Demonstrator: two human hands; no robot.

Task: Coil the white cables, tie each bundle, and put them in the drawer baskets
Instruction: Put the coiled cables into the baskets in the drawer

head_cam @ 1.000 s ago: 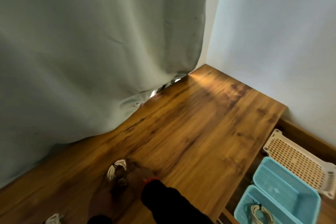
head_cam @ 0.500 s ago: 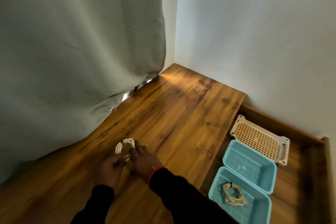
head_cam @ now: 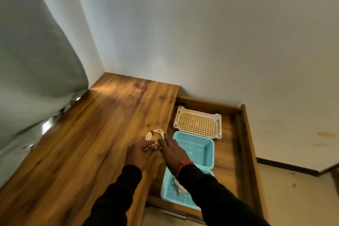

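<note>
Home room — curtain (head_cam: pixel 36 71), wooden drawer (head_cam: pixel 244 134)

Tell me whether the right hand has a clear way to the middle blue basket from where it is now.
Probably yes. The right hand hovers at the desk edge, holding the coiled cable together with the left hand, and the middle blue basket sits open and empty right beside it.

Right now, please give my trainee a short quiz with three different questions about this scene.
1. True or false: the middle blue basket holds a coil.
2. How many baskets are in the drawer?
3. Which is tied with a dark band? A) the white cable coil in the hands B) the white basket

Key:
1. False; it looks empty. The near blue basket holds a cable coil.
2. Three.
3. A. The left hand and right hand both grip it over the wooden desk.
</note>
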